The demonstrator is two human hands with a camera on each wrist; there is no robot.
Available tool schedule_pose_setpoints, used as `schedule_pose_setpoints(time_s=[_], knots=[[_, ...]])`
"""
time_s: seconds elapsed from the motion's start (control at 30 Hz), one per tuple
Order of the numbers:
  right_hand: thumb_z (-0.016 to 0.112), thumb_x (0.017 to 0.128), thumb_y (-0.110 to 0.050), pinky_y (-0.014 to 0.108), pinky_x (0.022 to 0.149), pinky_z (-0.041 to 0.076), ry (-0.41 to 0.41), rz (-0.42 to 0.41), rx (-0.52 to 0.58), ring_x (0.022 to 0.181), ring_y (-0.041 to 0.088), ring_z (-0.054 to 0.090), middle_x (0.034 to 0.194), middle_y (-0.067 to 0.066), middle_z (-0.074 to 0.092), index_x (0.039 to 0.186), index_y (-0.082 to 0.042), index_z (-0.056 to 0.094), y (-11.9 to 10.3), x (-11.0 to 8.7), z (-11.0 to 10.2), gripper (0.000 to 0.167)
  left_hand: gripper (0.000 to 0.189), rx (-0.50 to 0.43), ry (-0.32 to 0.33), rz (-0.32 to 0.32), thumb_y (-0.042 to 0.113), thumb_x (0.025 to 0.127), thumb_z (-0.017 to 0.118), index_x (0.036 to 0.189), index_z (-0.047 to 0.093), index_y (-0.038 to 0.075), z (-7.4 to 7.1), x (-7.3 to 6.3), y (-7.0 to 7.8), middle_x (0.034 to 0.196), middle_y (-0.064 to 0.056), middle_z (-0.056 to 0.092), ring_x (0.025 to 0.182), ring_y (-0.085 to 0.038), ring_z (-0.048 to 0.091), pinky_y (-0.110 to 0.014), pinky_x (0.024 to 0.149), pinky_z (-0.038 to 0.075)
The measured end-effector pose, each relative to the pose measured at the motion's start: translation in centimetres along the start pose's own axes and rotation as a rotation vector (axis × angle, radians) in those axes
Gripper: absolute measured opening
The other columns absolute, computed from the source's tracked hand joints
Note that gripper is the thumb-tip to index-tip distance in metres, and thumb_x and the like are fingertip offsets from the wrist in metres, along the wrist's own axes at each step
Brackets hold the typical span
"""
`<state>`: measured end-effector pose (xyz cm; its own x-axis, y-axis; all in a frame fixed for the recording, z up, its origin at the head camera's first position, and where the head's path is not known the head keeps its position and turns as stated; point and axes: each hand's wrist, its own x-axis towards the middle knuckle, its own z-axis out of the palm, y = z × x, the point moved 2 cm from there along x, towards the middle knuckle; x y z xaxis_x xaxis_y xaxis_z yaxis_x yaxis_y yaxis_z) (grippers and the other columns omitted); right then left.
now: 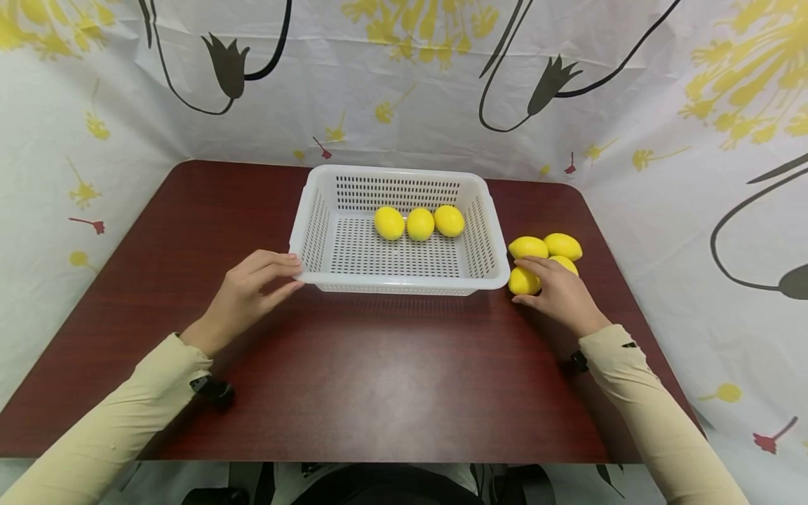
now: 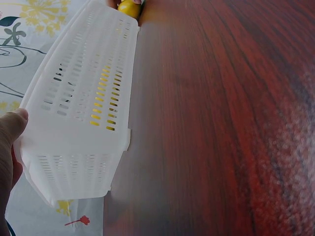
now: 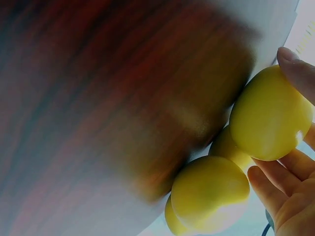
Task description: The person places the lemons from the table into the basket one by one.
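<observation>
A white perforated plastic basket [image 1: 404, 280] stands toward the back of the dark red table, with three yellow lemons [image 1: 420, 224] in a row inside. My left hand [image 1: 249, 291] pinches the basket's near left corner, its thumb and fingers at the rim. Right of the basket, my right hand [image 1: 558, 291] grips a lemon [image 3: 268, 115] between thumb and fingers, low by the tabletop. Three more lemons [image 1: 564, 245] lie beside that hand, one partly hidden behind it. The right wrist view shows another lemon [image 3: 210, 194] close to the fingertips.
The wooden table [image 1: 379, 379] reaches toward me, its right edge just beyond the loose lemons. A white cloth [image 1: 404, 98] printed with flowers hangs behind and at both sides. Each wrist carries a black strapped device [image 1: 213, 390] at the sleeve cuff.
</observation>
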<state>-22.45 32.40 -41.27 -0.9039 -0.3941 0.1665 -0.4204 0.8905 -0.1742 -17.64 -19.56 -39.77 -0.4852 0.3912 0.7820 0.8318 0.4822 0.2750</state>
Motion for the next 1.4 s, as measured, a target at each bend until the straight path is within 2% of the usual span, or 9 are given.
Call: schedule_pose_setpoints(time_s=[0.53, 0.83, 1.13, 1.4], knots=[[0.09, 0.071, -0.029, 0.057, 0.103, 0.049, -0.009, 0.003, 0.0, 0.12, 0.04, 0.058, 0.133, 0.02, 0.062, 0.131, -0.004, 0.061, -0.3, 0.0, -0.4, 0.072, 0.039, -0.01, 0.007, 0.002, -0.009, 0.064, 0.087, 0.101, 0.074, -0.003, 0.0, 0.0, 0.0, 0.101, -0.016, 0.074, 0.1, -0.033, 0.067, -0.013, 0.106, 0.045], [0.089, 0.071, -0.028, 0.058, 0.102, 0.049, -0.009, -0.024, -0.011, 0.118, 0.041, 0.058, 0.131, 0.021, 0.063, 0.131, -0.002, 0.061, -0.3, 0.0, -0.8, 0.071, 0.04, -0.008, 0.009, 0.004, -0.009, 0.064, 0.087, 0.101, 0.074, -0.003, 0.0, 0.0, 0.1, 0.101, -0.016, 0.074, 0.101, -0.032, 0.067, -0.014, 0.107, 0.045], [0.09, 0.07, -0.026, 0.058, 0.102, 0.049, -0.019, -0.015, -0.017, 0.118, 0.041, 0.058, 0.132, 0.02, 0.063, 0.131, -0.003, 0.061, -0.6, 0.2, -1.7, 0.071, 0.038, -0.006, 0.006, 0.004, -0.009, 0.064, 0.087, 0.1, 0.074, -0.004, -0.1, 0.1, 0.0, 0.1, -0.016, 0.074, 0.102, -0.03, 0.066, -0.014, 0.106, 0.046], [0.09, 0.07, -0.024, 0.059, 0.097, 0.051, -0.02, -0.041, -0.023, 0.117, 0.041, 0.059, 0.13, 0.021, 0.064, 0.129, -0.003, 0.063, -0.9, 0.4, -2.8, 0.068, 0.039, -0.008, 0.003, 0.006, -0.008, 0.065, 0.087, 0.102, 0.075, -0.003, -0.1, 0.0, 0.0, 0.101, -0.016, 0.074, 0.101, -0.03, 0.066, -0.013, 0.106, 0.045]])
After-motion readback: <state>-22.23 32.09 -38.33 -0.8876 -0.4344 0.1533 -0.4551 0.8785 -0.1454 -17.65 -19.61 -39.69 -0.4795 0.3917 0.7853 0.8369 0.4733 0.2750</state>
